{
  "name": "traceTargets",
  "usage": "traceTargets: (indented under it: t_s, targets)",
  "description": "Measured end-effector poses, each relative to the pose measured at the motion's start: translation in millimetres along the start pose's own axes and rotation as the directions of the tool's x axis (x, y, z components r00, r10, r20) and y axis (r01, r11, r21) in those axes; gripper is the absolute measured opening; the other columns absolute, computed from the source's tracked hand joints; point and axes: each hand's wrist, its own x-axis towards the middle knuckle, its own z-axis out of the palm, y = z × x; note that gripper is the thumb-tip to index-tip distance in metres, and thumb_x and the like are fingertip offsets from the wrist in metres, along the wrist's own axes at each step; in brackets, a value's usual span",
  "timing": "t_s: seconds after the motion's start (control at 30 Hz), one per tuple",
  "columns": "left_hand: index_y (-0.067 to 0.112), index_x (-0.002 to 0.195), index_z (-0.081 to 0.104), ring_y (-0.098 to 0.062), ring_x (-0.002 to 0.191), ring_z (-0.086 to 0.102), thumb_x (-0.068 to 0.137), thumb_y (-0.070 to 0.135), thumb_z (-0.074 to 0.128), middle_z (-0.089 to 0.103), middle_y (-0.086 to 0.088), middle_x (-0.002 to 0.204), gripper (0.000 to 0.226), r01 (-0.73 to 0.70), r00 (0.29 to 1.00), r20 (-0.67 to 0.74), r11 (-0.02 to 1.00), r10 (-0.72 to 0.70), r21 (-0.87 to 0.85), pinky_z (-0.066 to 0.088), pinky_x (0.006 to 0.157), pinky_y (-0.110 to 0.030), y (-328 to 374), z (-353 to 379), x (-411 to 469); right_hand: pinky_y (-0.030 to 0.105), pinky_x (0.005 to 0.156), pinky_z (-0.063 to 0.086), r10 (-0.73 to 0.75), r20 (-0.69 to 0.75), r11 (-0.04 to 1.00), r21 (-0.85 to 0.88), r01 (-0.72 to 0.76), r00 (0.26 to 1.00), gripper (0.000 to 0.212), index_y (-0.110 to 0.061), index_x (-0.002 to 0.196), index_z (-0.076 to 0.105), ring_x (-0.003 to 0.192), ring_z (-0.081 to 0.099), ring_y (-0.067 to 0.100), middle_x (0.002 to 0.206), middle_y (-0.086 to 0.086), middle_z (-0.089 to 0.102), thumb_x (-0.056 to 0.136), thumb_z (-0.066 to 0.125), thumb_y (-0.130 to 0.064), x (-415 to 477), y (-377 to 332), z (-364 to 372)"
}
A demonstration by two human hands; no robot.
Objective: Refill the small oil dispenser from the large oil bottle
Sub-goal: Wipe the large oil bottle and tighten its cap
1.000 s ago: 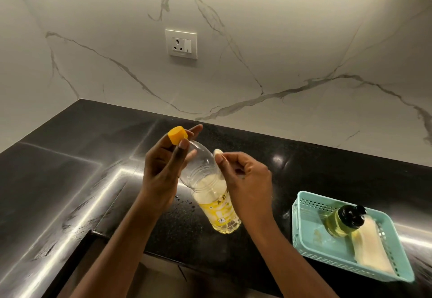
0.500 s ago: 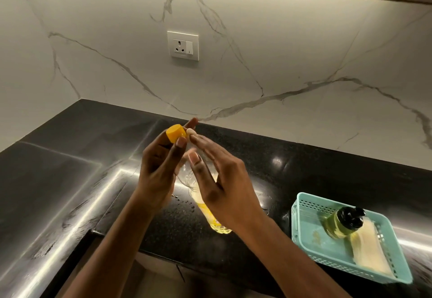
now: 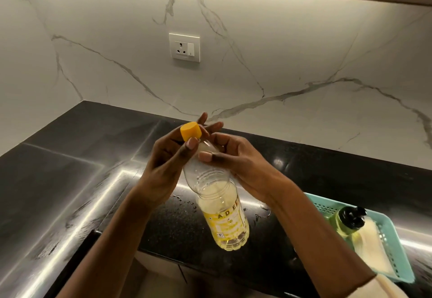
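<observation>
The large oil bottle (image 3: 219, 206) is clear plastic with a yellow label and holds oil in its lower half. It hangs tilted above the black counter (image 3: 70, 180), base toward me. A yellow cap (image 3: 190, 131) sits at its top end. My left hand (image 3: 163, 166) grips the neck just under the cap, thumb in front. My right hand (image 3: 240, 159) holds the bottle's shoulder, its thumb pressed on the clear plastic and its fingers curled behind. The small oil dispenser (image 3: 346, 221), with yellowish liquid and a black pump top, lies in the teal basket (image 3: 399, 253) at the right.
A pale cloth or sponge (image 3: 371, 253) lies in the basket beside the dispenser. Water drops (image 3: 184, 203) dot the counter under the bottle. A wall socket (image 3: 184, 47) sits on the marble backsplash. The counter's front edge runs below my forearms.
My right hand has gone from stretched fingers at the cap to a curled hold on the bottle's shoulder. The bottle now shows in full. My left hand has kept its hold at the neck.
</observation>
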Motion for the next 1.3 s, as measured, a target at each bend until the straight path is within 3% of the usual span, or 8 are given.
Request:
traceTargets:
  t_s: [0.2,0.3,0.4,0.57,0.77,0.9,1.03,1.3]
  targets:
    - [-0.001,0.133,0.063,-0.041,0.134,0.064,0.104,0.042,0.064,0.066,-0.025,0.144,0.051,0.009,0.997,-0.078,0.999,-0.007,0.031,0.054,0.107,-0.043,-11,-6,-9,0.028,0.102,0.054,0.252,0.210,0.962,-0.164,-0.220,0.945,0.045,-0.019,0.132,0.066,0.117,0.071,0.015,0.122,0.000,0.075,0.088,0.073,-0.028,-11,14,-22]
    - [0.013,0.124,0.074,-0.046,0.135,0.062,0.100,0.048,0.069,0.073,-0.020,0.135,0.042,-0.010,0.983,-0.186,1.000,0.012,0.010,0.048,0.114,-0.046,-8,-9,-11,0.043,0.110,0.054,0.287,0.145,0.937,-0.250,-0.246,0.947,0.055,-0.013,0.138,0.065,0.120,0.071,0.025,0.126,0.010,0.075,0.087,0.081,-0.024,-22,21,-29]
    - [0.016,0.122,0.075,-0.046,0.134,0.063,0.100,0.046,0.068,0.075,-0.018,0.129,0.038,-0.049,0.978,-0.204,0.999,0.047,-0.002,0.052,0.110,-0.058,-6,-8,-11,0.048,0.106,0.057,0.170,-0.026,0.902,-0.398,-0.166,0.985,0.054,-0.017,0.135,0.069,0.112,0.075,0.019,0.119,0.002,0.079,0.085,0.088,-0.025,-31,17,-24]
    - [0.012,0.118,0.070,-0.038,0.128,0.069,0.107,0.029,0.057,0.077,-0.012,0.122,0.024,-0.092,0.934,-0.342,0.994,0.106,0.058,0.052,0.108,-0.067,-15,-7,-14,0.012,0.102,0.050,-0.239,-0.339,0.673,-0.733,-0.096,0.910,0.059,-0.028,0.138,0.069,0.114,0.065,-0.007,0.131,-0.011,0.075,0.085,0.084,-0.047,-48,24,16]
    - [0.024,0.101,0.076,-0.024,0.111,0.077,0.101,0.030,0.058,0.082,0.000,0.104,0.020,-0.098,0.851,-0.508,0.991,0.132,0.093,0.058,0.104,-0.057,-13,-6,-7,0.034,0.127,0.022,-0.528,-0.117,0.219,-0.976,0.001,0.841,0.063,-0.013,0.162,0.040,0.157,0.033,0.021,0.166,0.007,0.042,0.109,0.050,-0.047,-62,81,51]
    - [0.029,0.100,0.079,-0.019,0.109,0.078,0.102,0.027,0.055,0.082,0.005,0.103,0.024,-0.117,0.840,-0.520,0.988,0.154,0.103,0.060,0.101,-0.049,-14,-4,-9,0.031,0.116,0.049,-0.234,-0.378,0.591,-0.787,-0.178,0.896,0.089,-0.028,0.164,0.027,0.141,0.051,0.011,0.158,-0.005,0.050,0.095,0.050,-0.079,-54,80,33]
    - [0.030,0.101,0.078,-0.019,0.110,0.077,0.105,0.025,0.055,0.081,0.007,0.102,0.023,-0.134,0.806,-0.559,0.980,0.195,0.148,0.059,0.103,-0.046,-20,-8,-11,0.025,0.096,0.058,-0.193,-0.419,0.562,-0.788,-0.250,0.887,0.089,-0.035,0.151,0.040,0.113,0.059,0.003,0.134,-0.014,0.059,0.084,0.049,-0.093,-48,77,25]
    - [0.037,0.099,0.080,-0.016,0.108,0.077,0.111,0.012,0.045,0.081,0.011,0.103,0.044,-0.116,0.840,-0.503,0.973,0.203,0.198,0.060,0.100,-0.045,-23,-6,-7,0.021,0.127,0.003,-0.245,-0.293,0.579,-0.809,-0.103,0.924,0.098,-0.033,0.169,0.006,0.152,-0.010,-0.015,0.170,-0.023,0.004,0.094,0.048,-0.079,-42,64,44]
